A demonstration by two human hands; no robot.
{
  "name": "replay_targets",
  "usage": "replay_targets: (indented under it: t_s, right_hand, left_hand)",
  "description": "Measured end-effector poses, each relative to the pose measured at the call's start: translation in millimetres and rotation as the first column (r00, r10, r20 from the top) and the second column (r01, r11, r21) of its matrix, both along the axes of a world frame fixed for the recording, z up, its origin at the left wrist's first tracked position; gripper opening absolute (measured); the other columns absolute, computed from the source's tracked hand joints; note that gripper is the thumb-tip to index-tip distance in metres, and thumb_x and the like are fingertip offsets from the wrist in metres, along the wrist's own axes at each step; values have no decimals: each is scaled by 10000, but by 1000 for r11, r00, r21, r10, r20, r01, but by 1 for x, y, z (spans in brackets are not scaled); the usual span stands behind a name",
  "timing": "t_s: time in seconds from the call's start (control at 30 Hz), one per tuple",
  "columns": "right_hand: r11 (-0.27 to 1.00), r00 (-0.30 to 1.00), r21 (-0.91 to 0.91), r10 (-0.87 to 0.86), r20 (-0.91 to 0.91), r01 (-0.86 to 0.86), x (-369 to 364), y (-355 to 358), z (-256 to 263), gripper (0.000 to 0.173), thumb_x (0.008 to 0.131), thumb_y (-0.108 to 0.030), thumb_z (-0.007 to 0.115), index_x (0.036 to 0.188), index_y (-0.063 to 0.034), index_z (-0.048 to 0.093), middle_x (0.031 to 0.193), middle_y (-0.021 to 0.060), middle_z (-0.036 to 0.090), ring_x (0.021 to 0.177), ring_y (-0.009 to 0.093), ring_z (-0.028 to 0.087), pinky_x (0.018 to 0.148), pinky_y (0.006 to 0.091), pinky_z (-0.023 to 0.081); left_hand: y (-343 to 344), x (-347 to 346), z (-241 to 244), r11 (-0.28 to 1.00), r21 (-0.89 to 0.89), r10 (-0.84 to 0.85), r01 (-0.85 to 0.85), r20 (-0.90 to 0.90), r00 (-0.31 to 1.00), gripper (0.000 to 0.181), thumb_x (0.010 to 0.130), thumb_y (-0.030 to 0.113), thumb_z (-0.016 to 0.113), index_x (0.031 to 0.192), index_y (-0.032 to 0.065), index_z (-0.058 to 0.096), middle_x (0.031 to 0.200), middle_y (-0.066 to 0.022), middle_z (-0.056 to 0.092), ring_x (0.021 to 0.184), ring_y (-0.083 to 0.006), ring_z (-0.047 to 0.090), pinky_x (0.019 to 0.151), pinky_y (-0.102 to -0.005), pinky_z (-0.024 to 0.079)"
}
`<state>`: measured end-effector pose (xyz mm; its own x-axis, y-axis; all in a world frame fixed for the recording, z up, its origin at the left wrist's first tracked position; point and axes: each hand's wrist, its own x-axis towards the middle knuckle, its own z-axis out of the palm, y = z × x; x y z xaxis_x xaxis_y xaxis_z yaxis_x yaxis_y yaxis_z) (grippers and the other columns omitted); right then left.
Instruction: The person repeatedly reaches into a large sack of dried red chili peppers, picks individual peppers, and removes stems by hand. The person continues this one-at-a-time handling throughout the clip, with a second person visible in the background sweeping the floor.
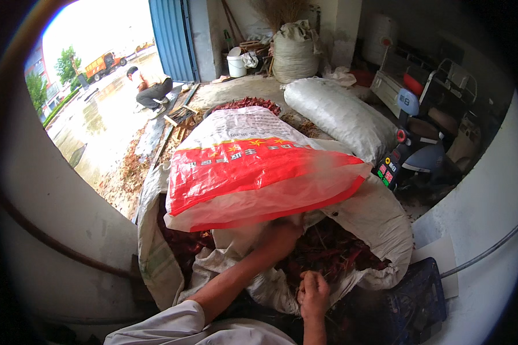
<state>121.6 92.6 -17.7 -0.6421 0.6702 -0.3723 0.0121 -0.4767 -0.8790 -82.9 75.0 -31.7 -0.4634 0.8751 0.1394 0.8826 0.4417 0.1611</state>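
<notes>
Before me a large pale woven sack [373, 215] lies wide open, with dark red dried chilli peppers [328, 246] in its mouth. My right hand [314, 290], its fingers curled, grips the near rim of this sack. My left hand [285, 235] reaches across the sack; it is blurred, and its fingers are partly hidden under a red and white woven plastic bag [237, 172]. That bag bears printed writing and stars, and spreads over the far part of the open sack. Whether my left fingers hold anything cannot be seen.
Behind the bag stands a container of red peppers [252, 102]. A full white sack [339, 114] lies beside an electric scooter [414, 142]. A dark plastic crate [421, 293] is at near right. Another person [153, 88] squats outside the blue door [170, 41].
</notes>
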Motion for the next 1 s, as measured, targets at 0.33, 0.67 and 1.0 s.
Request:
replay_targets:
  t_s: [0.33, 0.67, 1.0]
  right_hand:
    - [997, 1000, -82, 0, -20, -2, -4, -1, -4, 272, 1006, -322, 586, 956, -57, 617, 647, -10, 485, 443, 61, 353, 393, 238, 267]
    - [1000, 1000, -20, 13, -27, -13, 1, -2, -4, 290, 1006, -313, 590, 962, -28, 615, 639, -9, 489, 440, 55, 367, 391, 232, 274]
    - [996, 998, 57, 69, 5, -69, -1, 2, -4, 351, 1014, -391, 558, 920, -57, 608, 674, -26, 468, 558, 66, 388, 490, 291, 314]
  left_hand:
    - [-29, 26, 26, 958, 267, 29, -106, 279, 960, 251, 841, 216, 660, 1040, 64, 645, 949, -191, 680, 821, -384, 677, 658, -492, 542]
    - [4, 3, 7, 998, 48, 48, -48, -2, 999, 381, 839, 81, 548, 1211, 18, 601, 925, -213, 684, 823, -368, 680, 715, -502, 534]
    - [-77, 65, 50, 909, 336, -289, 246, 84, 953, 215, 798, 115, 631, 1006, 68, 654, 767, -101, 594, 662, -307, 633, 559, -428, 520]
